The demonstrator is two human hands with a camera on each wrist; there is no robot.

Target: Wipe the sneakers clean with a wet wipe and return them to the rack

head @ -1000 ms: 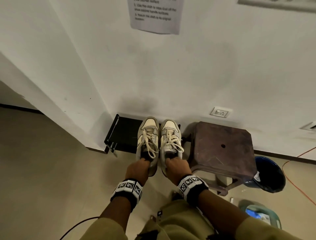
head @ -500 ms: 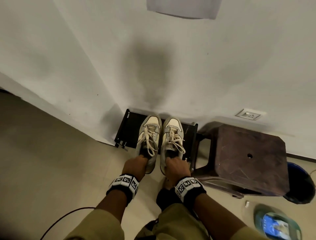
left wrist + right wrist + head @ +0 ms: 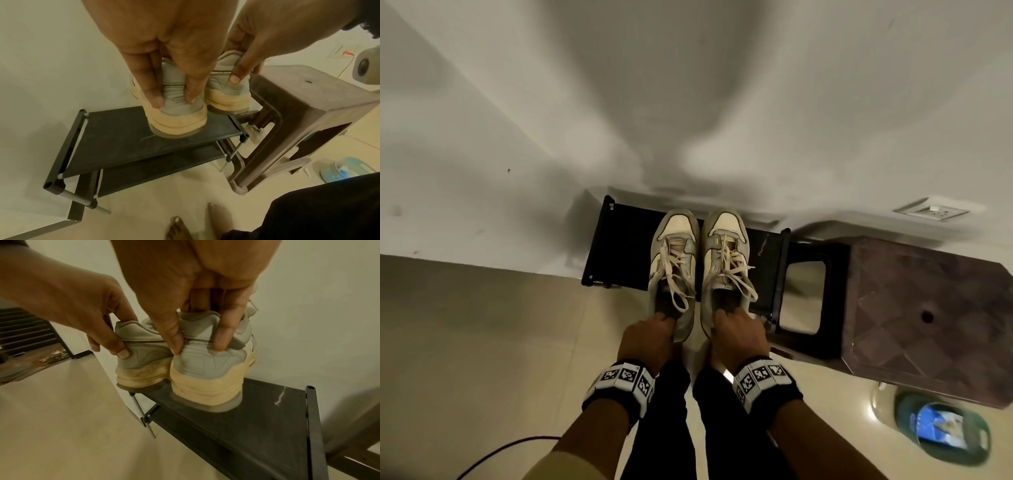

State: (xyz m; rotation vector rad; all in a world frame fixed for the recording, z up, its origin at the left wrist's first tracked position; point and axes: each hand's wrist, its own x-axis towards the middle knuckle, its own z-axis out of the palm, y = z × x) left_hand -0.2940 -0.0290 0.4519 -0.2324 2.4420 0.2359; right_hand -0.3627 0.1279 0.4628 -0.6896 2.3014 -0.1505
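— Surroundings first, largest down?
— Brown stool (image 3: 921,308) at my right; black rack (image 3: 115,139) against the wall, both sneakers side by side on its top shelf, toes to the wall.
— Your grip?
— My left hand (image 3: 645,337) pinches the left sneaker (image 3: 674,260) at its heel; my right hand (image 3: 738,334) pinches the right sneaker (image 3: 726,257) likewise.

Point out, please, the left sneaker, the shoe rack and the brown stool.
left sneaker (image 3: 677,224), head view, on its pale toe cap.
shoe rack (image 3: 115,138), left wrist view, on the bare top shelf.
brown stool (image 3: 928,294), head view, on its seat.
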